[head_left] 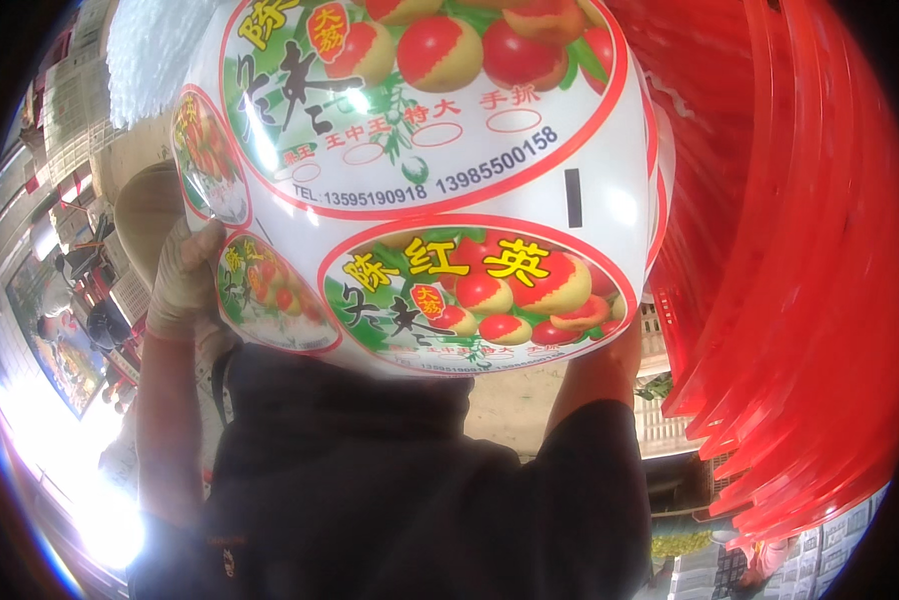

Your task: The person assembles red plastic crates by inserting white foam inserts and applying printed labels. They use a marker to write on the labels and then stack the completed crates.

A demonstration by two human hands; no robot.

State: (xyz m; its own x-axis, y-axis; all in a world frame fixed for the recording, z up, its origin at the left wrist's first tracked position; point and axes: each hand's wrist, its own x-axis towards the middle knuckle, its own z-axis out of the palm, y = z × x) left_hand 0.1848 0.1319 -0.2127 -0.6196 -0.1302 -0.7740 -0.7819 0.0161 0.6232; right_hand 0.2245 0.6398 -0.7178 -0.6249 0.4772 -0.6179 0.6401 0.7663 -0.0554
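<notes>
A big glossy white roll of label film point(530, 195), printed with red and yellow fruit inside red-edged ovals, fills the upper middle. Its right side shows layered edges. My left hand point(183, 275), in what looks like a pale glove, is closed on the roll's left edge, fingertips on the print. On the other side my right forearm point(610, 370) rises to the roll's lower right edge. The roll hides my right hand and its fingers.
Nested red plastic pieces with ribbed rims point(800, 250) hang close along the right side. A whitish translucent bundle point(150, 55) is at the upper left. Behind my left hand is a brown rounded object point(140, 215). Pale crates point(70, 130) stand farther left.
</notes>
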